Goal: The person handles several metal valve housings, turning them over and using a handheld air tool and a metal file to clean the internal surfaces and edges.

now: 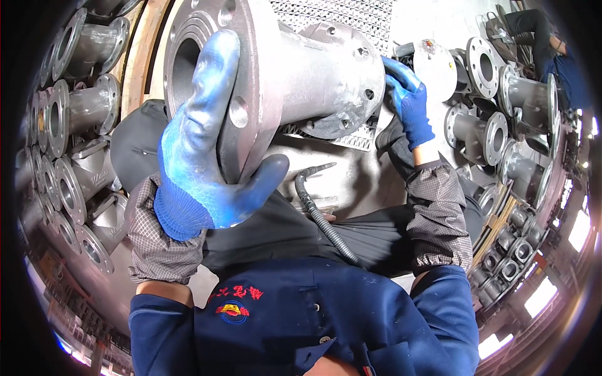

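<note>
In front of me is a large grey flanged metal pipe fitting (307, 78), its wide round flange toward the left and more bolt-holed flanges toward the right. My left hand (200, 138), in a blue coated glove, lies against the left flange. Its fingers run up the flange face past the bore, and the thumb stands out below the rim, with the flange between them. My right hand (409, 100), gloved likewise, has its fingers on the edge of the right end flange; its fingertips are partly hidden. A ribbed flexible hose (323, 225) with a narrow pointed end lies below the fitting.
Several grey flanged fittings (81, 116) are stacked at the left, and more fittings (486, 135) stand at the right. A patterned metal grating (370, 19) lies under the fitting. Beside the left stack runs a wooden beam (139, 56). Another person (533, 31) is at the far right.
</note>
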Demonstrator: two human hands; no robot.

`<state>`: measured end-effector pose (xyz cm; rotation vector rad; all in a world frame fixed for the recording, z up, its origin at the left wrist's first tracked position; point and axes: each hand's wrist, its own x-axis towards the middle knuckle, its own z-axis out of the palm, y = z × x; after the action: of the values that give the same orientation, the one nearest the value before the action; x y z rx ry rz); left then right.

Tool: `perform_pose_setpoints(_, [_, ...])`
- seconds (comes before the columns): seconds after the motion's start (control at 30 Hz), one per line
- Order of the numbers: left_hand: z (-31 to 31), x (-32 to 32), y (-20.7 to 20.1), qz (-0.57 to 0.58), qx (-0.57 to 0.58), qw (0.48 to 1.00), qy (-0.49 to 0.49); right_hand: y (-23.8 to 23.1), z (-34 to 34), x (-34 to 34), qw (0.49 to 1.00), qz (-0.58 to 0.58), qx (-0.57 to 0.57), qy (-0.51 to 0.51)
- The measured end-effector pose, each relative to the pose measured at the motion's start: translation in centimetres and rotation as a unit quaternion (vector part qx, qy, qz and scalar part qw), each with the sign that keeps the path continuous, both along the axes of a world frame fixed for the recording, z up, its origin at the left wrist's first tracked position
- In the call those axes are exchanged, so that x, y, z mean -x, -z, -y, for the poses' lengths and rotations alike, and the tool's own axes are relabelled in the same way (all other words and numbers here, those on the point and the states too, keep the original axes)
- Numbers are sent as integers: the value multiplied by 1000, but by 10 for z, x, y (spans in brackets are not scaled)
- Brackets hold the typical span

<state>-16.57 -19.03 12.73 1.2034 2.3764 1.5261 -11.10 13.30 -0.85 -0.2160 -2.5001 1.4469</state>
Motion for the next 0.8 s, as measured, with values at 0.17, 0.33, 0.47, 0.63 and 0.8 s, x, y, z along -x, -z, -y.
perform_pose_setpoints(0.17, [2,1,3,-9,-21,1000,1,20,30,1,982,-118,-125,76])
perform_pose_setpoints(0.33, [2,2,-1,4,10,1000,-13,24,25,3,987,-78,-127,57])
perform_pose_setpoints(0.47, [-1,8,-1,-28,15,999,-28,21,15,16,994,-18,-110,-9])
perform_pose_setpoints(0.63, [0,14,6,-37,-31,999,-22,19,13,26,997,-60,-46,0])
perform_pose_setpoints(0.8, [2,15,5,-54,-20,998,-19,22,24,16,996,-44,-56,44])
